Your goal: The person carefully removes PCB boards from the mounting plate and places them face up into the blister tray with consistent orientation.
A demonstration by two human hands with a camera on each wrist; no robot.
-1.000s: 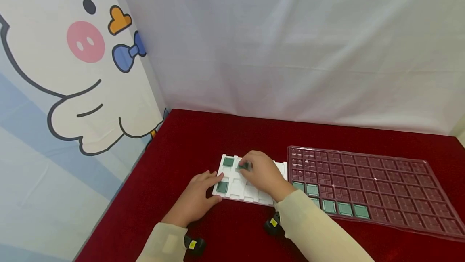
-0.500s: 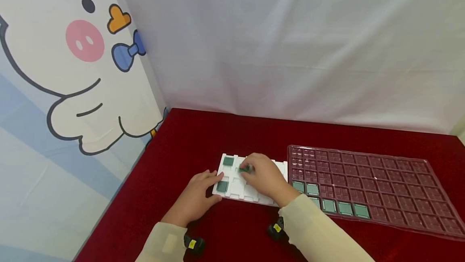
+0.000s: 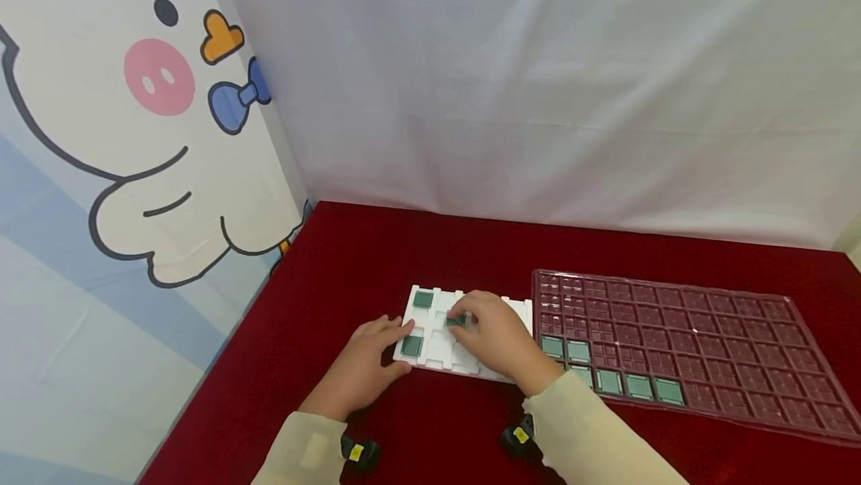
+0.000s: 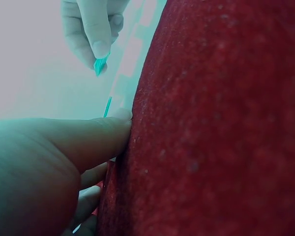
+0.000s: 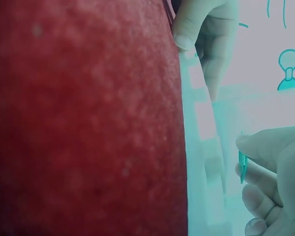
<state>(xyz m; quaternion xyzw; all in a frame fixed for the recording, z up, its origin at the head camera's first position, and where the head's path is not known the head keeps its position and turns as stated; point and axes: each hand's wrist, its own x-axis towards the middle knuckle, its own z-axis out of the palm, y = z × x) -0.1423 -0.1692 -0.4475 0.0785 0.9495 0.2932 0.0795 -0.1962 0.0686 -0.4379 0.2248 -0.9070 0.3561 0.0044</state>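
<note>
My right hand [image 3: 496, 332] is over the white compartmented tray [image 3: 464, 359], pinching a small green square circuit chip [image 3: 455, 320] between thumb and fingertips. In the right wrist view the chip [image 5: 243, 166] stands on edge, above the tray surface. At the tray's left end my left hand [image 3: 363, 367] rests with its fingers fairly straight, thumb near the front corner. The left wrist view has the left thumb [image 4: 93, 140] touching the tray's edge. Two more green chips lie in the white tray's left compartments, a far chip [image 3: 423, 299] and a near chip [image 3: 412, 347].
A clear plastic blister tray [image 3: 706, 343] with many pockets lies right of the white tray. Several green chips [image 3: 639, 387] sit in its nearer left pockets. Both trays lie on a red cloth [image 3: 377, 246]. A white curtain [image 3: 538, 96] hangs behind.
My right hand has shifted slightly right and towards me, with the chip still pinched. The left hand stays at the white tray's left end.
</note>
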